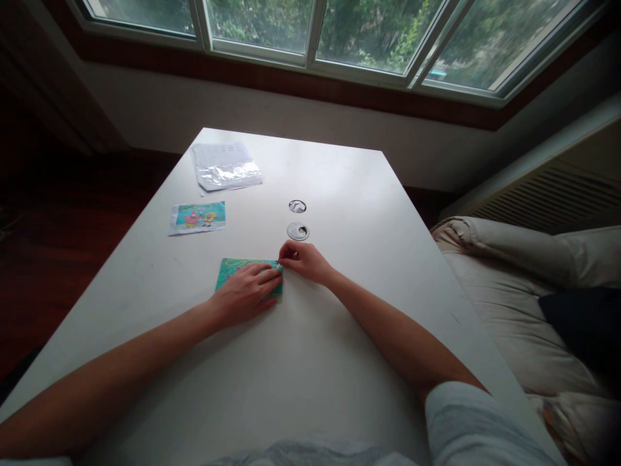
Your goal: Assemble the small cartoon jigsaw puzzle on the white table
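Observation:
A teal cartoon picture (224,272), which looks like a small jigsaw puzzle, lies flat on the white table (301,362). My left hand (250,288) rests flat across it, fingers stretched toward its right edge, and covers much of the picture. At the upper right corner, my right hand (303,260) pinches a small dark-edged puzzle piece (278,262) between thumb and fingertips. The fingers hide most of that piece. Farther left lies a paper sheet (200,217) printed with a similar cartoon scene.
A clear plastic sleeve with papers (227,167) lies at the table's far left. Two round inserts, a far one (297,206) and a nearer one (297,231), are set in the tabletop. A beige sofa (499,304) stands along the right, and a window (310,32) is beyond.

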Demonstrator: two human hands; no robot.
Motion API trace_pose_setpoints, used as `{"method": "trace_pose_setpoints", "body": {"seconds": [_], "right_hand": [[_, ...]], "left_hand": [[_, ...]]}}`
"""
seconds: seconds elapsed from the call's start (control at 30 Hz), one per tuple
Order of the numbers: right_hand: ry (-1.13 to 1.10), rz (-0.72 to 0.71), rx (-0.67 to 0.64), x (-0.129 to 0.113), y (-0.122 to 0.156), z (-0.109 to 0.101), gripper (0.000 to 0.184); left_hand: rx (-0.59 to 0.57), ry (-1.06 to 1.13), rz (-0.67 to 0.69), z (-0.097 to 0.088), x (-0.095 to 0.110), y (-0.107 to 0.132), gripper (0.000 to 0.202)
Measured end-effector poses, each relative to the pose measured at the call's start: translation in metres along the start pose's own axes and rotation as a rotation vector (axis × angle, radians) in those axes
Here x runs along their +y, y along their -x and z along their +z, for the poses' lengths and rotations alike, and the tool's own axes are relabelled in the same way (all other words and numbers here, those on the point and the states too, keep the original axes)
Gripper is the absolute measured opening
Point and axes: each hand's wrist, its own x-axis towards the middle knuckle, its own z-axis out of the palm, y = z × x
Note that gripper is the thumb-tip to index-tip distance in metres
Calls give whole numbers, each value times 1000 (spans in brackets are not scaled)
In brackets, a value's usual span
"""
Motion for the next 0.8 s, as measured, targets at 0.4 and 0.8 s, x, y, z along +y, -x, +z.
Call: {"method": "trace_pose_setpoints", "body": {"seconds": [0.4,0.8], "right_hand": [[172,-7,-8,-4,0,1,2],[384,-109,38,1,-2,7,3]], "left_hand": [[-6,-19,12,-4,2,0,35],[-5,-50,0,-1,4,-1,35]]}}
